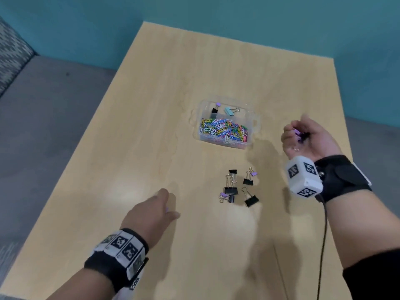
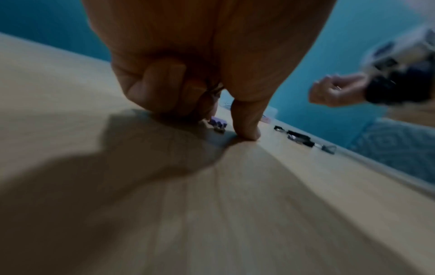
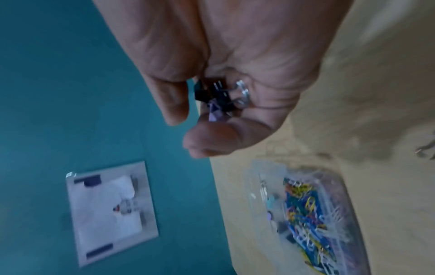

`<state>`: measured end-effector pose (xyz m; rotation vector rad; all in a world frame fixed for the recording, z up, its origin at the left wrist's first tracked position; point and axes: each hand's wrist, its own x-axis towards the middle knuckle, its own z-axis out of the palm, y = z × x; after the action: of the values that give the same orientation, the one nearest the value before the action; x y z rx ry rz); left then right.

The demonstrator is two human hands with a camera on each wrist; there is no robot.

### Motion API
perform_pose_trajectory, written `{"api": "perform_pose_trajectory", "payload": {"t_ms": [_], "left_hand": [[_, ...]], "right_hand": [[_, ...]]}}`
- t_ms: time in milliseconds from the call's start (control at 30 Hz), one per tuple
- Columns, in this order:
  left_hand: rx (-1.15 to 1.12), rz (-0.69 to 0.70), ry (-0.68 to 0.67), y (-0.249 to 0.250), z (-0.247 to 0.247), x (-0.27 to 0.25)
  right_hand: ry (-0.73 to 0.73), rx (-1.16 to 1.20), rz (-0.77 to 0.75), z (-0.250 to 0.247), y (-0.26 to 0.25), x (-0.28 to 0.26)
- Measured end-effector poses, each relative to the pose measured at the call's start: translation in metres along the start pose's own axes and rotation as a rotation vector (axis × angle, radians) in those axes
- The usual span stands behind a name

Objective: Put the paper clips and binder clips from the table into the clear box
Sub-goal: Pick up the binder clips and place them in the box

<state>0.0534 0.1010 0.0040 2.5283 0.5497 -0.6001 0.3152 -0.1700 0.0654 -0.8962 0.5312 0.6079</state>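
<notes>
The clear box (image 1: 252, 123) stands mid-table, holding a heap of coloured paper clips (image 1: 224, 131) and a few binder clips (image 1: 231, 111). Several black and purple binder clips (image 1: 238, 187) lie loose on the table (image 1: 151, 105) in front of it. My right hand (image 1: 296, 135) hovers to the right of the box, palm turned up, its fingers curled round black and purple binder clips (image 3: 214, 96). My left hand (image 1: 167, 207) is down on the table at the near left, fingers curled. Its thumb (image 2: 247, 132) touches the wood and a purple binder clip (image 2: 217, 123) sits pinched under the fingertips.
A teal wall (image 1: 259, 22) runs behind the table, with a white outlet plate (image 3: 110, 210) on it. Grey floor (image 1: 43, 126) lies beyond the table's left edge. A black cable (image 1: 323, 245) hangs from my right wrist over the near right of the table.
</notes>
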Motion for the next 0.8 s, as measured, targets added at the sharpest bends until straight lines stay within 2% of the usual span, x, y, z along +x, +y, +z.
{"api": "perform_pose_trajectory", "payload": {"t_ms": [100,200,300,400,467,533,600,633,733,800], "left_hand": [[0.116,0.127,-0.026,0.0,0.006,0.002],[0.232,0.198,-0.087,-0.001,0.01,0.003],[0.278,0.167,-0.082,0.002,0.01,0.005],[0.185,0.141,-0.091,0.0,0.008,0.008],[-0.035,0.092,-0.078,-0.004,0.006,0.01],[-0.573,-0.072,-0.074,-0.002,-0.001,0.01],[-1.19,-0.216,-0.128,0.006,-0.009,0.01],[-1.39,-0.24,-0.161,0.011,-0.014,0.011],[-1.625,-0.216,-0.224,0.028,-0.023,0.018],[-1.659,-0.213,-0.22,0.036,-0.023,0.027]], "right_hand": [[0.031,-0.181,0.064,0.037,0.001,0.03],[0.135,-0.229,0.021,0.065,0.008,0.062],[0.13,-0.251,-0.028,0.084,0.011,0.082],[0.078,-0.395,0.038,0.096,0.008,0.089],[0.043,-0.522,0.06,0.099,0.004,0.086],[0.023,-0.652,0.003,0.098,0.001,0.076],[0.033,-0.801,-0.14,0.094,0.003,0.056],[0.035,-0.882,-0.228,0.089,0.007,0.045],[-0.003,-1.236,-0.43,0.058,0.027,0.007],[-0.071,-1.577,-0.431,0.028,0.047,-0.015]]}}
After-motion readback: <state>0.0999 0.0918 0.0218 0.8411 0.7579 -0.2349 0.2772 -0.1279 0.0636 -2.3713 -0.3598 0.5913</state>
